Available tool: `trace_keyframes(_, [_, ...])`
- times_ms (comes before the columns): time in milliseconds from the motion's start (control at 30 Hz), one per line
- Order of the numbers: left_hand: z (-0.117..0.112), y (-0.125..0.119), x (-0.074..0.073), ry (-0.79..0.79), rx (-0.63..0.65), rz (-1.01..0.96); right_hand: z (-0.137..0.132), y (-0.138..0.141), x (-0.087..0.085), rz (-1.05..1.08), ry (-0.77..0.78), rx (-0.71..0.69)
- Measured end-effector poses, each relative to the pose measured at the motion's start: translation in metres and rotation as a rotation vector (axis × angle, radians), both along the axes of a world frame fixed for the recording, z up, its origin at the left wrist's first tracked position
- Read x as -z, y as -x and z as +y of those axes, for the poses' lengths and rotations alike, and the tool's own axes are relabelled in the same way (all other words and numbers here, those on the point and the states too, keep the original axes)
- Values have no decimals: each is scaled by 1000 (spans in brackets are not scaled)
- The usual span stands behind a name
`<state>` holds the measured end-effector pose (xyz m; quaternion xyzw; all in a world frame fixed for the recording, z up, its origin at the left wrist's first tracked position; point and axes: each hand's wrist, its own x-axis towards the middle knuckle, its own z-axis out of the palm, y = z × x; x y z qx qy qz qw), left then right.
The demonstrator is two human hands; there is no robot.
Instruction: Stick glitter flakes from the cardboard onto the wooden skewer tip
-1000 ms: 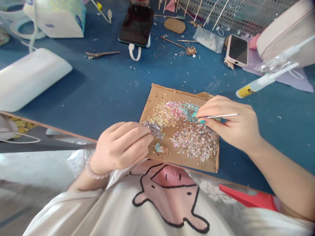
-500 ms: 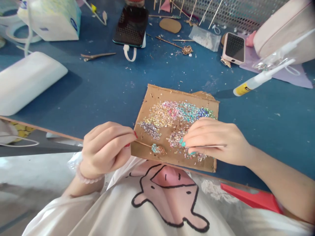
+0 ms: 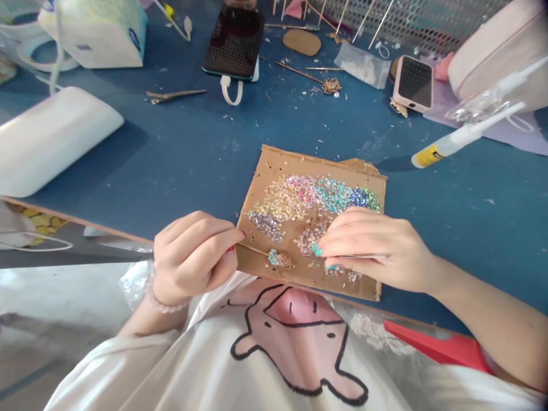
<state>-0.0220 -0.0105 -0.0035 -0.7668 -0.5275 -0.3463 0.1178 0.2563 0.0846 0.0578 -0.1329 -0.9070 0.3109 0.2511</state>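
Note:
A brown cardboard sheet (image 3: 280,162) lies at the near edge of the blue table (image 3: 192,160), covered with several piles of small iridescent flakes (image 3: 308,197). My left hand (image 3: 192,257) is closed in a pinch on a thin gold stick (image 3: 254,249) whose ornament end (image 3: 281,260), partly covered in turquoise flakes, rests on the cardboard. My right hand (image 3: 372,248) is closed on a thin metal tool (image 3: 363,256), its fingertips low over the flakes beside the ornament.
A glue tube (image 3: 454,141) lies to the right. Two phones (image 3: 234,43) (image 3: 414,83), a tissue box (image 3: 98,34), a white padded object (image 3: 51,137), loose sticks (image 3: 303,73) and a small bag (image 3: 362,65) sit further back. A red object (image 3: 432,344) lies near my lap.
My right hand came down from the upper flakes to the lower pile near the ornament. My left hand pulled back left off the cardboard, still holding the stick.

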Motion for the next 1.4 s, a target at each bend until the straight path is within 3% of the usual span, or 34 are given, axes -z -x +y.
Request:
trace_keyframes(100, [4,-5,-6,-26,56,-104,-1,0,0,5,0,-4])
trace_keyframes(333, [9,-6,-8,-64,141,-128,-2,-2,-2,1,-22,-5])
trace_keyframes(733, [8,-8,-8,-39,117,-117,-4,-3,-4,-6,-13,-22])
trace_keyframes(967, [6,-2,-2,-28,92,-37,-4,-4,-2,13,7,-42])
trace_keyframes(1133, [3,2,4,-5,58,146,-3,-4,-3,15,17,-37])
trace_keyframes(1300, [11,-1,-3,-71,155,-80,-3,2,-4,24,12,-5])
trace_keyframes(1400, [17,0,-8,-144,301,-17,-4,10,-3,24,-22,17])
